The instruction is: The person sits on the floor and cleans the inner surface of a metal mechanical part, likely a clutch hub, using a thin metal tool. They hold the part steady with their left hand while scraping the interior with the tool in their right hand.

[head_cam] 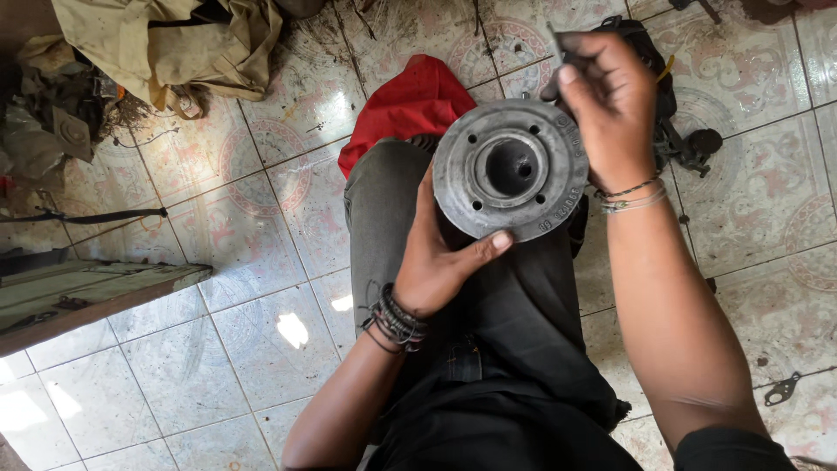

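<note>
Head view: looking down at a seated person's lap and both hands, over a tiled floor.
Left hand [440, 262]: curled under the near-left edge of a round grey metal part [510, 168], thumb pressed flat on its near rim, fingers hidden behind it; it grips and carries the part.
Round grey metal part: a thick disc with a raised collar and a dark central bore, small holes around the face, held above the knee in the middle of the scene, face up toward the camera.
Right hand [610, 109]: closed, fingertips pinched on a thin dark tool [554, 39], resting against the far-right rim of the disc.
Thin dark tool: only a short tip shows above the fingers; its kind cannot be told.
Wrists: dark cord bands on the left, thin bangles on the right.
Hidden: the back of the disc and the left fingers; a dark machine piece [676, 131] far right is mostly covered by the right hand.
Lap: grey trousers [392, 201], red cloth [410, 105] beyond the knee.
Floor: patterned, stained tiles [261, 227], glossy plain ones nearer.
Far left: crumpled tan cloth [166, 44], scrap clutter, a wooden plank [87, 296].
Near right: a small flat metal gasket shape [782, 389] on the tiles.
</note>
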